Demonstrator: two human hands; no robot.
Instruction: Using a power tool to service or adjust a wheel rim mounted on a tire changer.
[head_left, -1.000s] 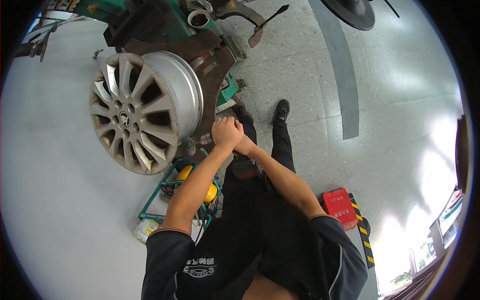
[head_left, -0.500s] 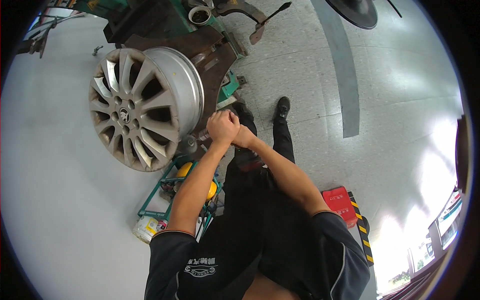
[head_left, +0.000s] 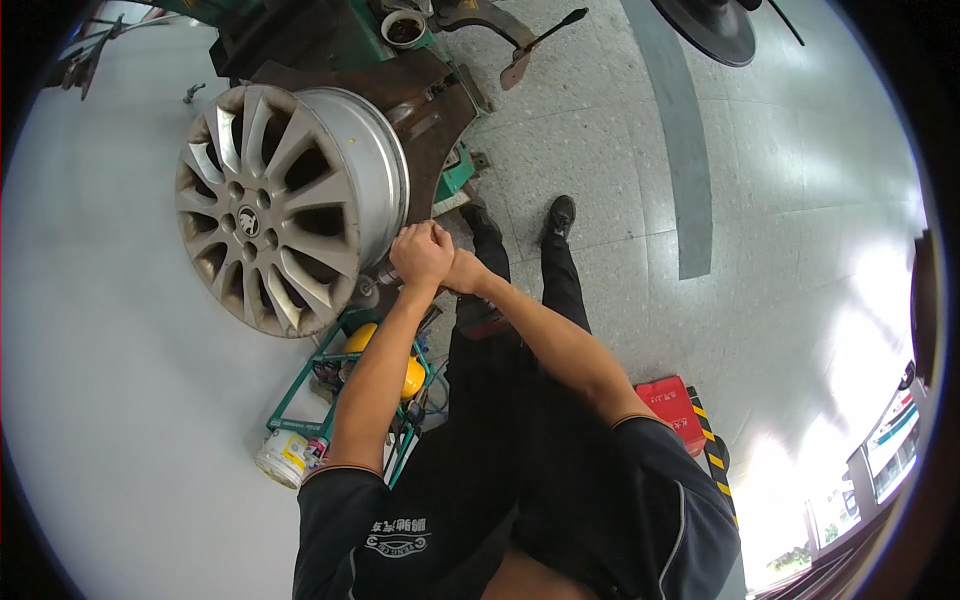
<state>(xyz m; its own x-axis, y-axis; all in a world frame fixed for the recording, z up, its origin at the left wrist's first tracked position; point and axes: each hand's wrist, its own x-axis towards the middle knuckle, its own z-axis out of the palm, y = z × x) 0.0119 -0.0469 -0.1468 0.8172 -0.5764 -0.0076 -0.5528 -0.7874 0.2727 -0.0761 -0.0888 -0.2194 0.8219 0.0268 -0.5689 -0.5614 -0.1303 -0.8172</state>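
An alloy wheel rim [head_left: 268, 170] with many spokes and some grime stands upright at left, against a dark metal part [head_left: 425, 125] of a green machine. Beside its right lower edge, my left hand [head_left: 422, 252] is closed over a hand-held tool [head_left: 388, 277] with a silver cylindrical nose. My right hand [head_left: 463, 272] is closed on the same tool, just behind and below the left. A small grey round attachment [head_left: 366, 291] on the tool's front sits at the rim's edge; whether it touches cannot be told. My hands hide most of the tool's body.
A green frame [head_left: 292, 397] with yellow objects [head_left: 414, 378] and a white bucket [head_left: 280, 455] lie below the rim. A red box [head_left: 668, 410] beside a striped edge [head_left: 706, 440] is at lower right. A lever [head_left: 545, 30] and black disc [head_left: 705, 25] are at top.
Both hands and the tool have moved left and slightly up along the rim's edge. The rim appears slightly higher in the picture, with the view shifted a little.
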